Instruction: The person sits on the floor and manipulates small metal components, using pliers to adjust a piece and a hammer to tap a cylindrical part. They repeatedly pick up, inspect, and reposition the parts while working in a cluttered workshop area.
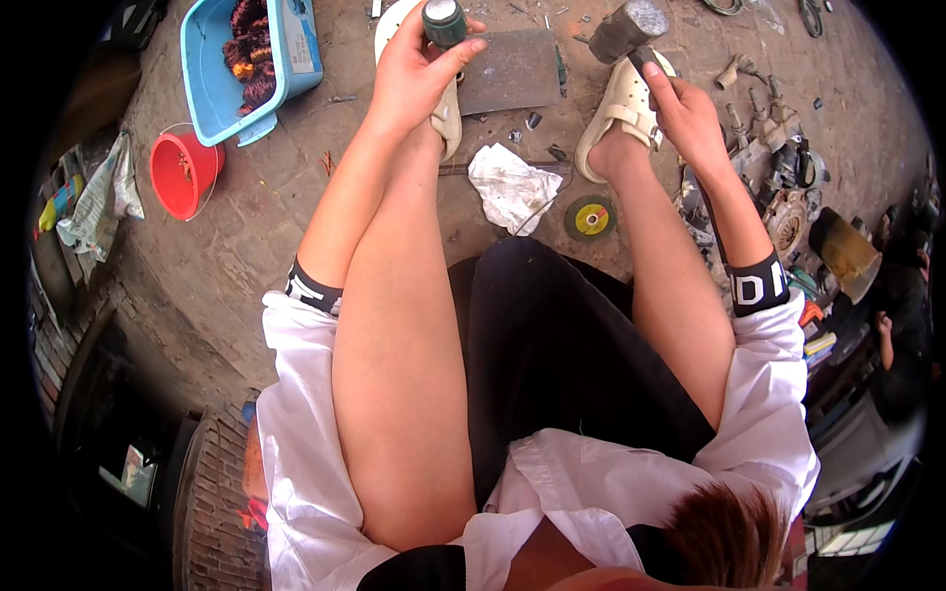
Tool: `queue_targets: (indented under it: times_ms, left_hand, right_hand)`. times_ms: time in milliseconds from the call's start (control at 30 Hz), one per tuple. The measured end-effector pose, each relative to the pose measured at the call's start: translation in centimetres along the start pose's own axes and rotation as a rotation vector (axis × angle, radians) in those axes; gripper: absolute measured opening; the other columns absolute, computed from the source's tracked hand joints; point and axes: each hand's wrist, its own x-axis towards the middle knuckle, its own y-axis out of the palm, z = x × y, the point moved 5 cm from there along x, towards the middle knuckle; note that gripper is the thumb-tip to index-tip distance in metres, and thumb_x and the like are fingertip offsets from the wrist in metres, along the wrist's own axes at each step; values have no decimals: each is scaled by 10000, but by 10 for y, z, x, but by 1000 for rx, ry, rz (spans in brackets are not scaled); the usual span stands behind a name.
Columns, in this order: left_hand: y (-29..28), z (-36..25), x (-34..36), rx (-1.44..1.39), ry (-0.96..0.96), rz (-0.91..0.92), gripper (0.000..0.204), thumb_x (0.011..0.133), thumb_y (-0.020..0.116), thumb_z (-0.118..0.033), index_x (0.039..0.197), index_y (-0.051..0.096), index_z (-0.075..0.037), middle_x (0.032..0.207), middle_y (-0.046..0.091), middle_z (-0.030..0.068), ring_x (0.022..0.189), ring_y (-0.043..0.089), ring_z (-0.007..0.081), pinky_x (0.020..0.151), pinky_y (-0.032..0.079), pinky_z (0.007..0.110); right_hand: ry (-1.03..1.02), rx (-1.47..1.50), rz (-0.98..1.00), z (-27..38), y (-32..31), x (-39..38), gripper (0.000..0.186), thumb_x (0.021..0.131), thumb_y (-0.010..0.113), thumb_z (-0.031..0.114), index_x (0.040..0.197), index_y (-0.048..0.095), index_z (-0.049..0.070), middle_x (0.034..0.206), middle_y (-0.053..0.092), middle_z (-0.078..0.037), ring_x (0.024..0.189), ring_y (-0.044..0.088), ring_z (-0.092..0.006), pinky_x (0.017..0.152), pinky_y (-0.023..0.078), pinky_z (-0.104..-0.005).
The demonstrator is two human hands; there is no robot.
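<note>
At the top of the head view, my left hand (414,79) is closed round a short dark green cylinder (445,32) with a pale round end facing up. What the cylinder is I cannot make out. My right hand (685,113) grips the dark handle of a hammer (631,32), whose thick, worn metal head is raised at the upper right, above my shoe. Between my feet lies a flat metal plate (512,74), just right of the left hand. A crumpled, stained white cloth (510,187) rests on the ground nearer to me, beside a yellow-and-black grinding disc (591,218).
On the left stand a light blue basin (212,94) holding dark, copper-toned wire bundles and a red bucket (182,175). Metal machine parts (783,212) are heaped to the right. Small scraps litter the ground. A person in dark clothes (902,345) is at the far right.
</note>
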Motion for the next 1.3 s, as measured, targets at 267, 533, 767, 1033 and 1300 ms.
queue_targets:
  times_ms: [267, 533, 767, 1033, 1300]
  left_hand:
    - [2, 0, -1, 191, -34, 4, 287, 860, 669, -7, 1120, 555, -47, 967, 616, 20, 899, 590, 110, 792, 492, 268]
    - [5, -5, 2, 329, 15, -16, 241, 856, 699, -74, 1050, 566, -19, 898, 655, 58, 818, 613, 119, 745, 506, 271]
    - [8, -10, 0, 412, 114, 0, 299, 841, 711, -133, 1060, 532, -35, 877, 646, 132, 803, 634, 266, 760, 492, 339]
    - [10, -8, -2, 491, 206, 3, 289, 812, 722, -43, 1052, 561, -29, 951, 679, 94, 945, 660, 207, 857, 497, 307]
    - [3, -9, -15, 140, 92, 34, 213, 844, 662, 23, 1010, 541, -32, 963, 673, 60, 989, 639, 167, 879, 502, 303]
  right_hand:
    - [-33, 89, 0, 6, 2, -4, 555, 945, 541, 528, 731, 586, 18, 569, 451, 40, 514, 389, -51, 471, 302, -238]
    - [-227, 217, 28, 84, -24, -40, 459, 992, 497, 452, 776, 542, 50, 591, 405, 60, 502, 323, -33, 449, 230, -224]
    - [-711, 394, -88, 178, -57, -99, 632, 968, 404, 606, 925, 543, -9, 605, 431, 23, 485, 332, -35, 439, 229, -210]
    - [-352, 150, 66, 118, 2, -58, 540, 940, 575, 471, 738, 594, -30, 589, 524, -88, 594, 504, -141, 555, 420, -303]
    - [-223, 482, -63, 149, -44, -60, 521, 1007, 401, 494, 709, 495, 78, 512, 329, 69, 440, 285, -41, 421, 203, -227]
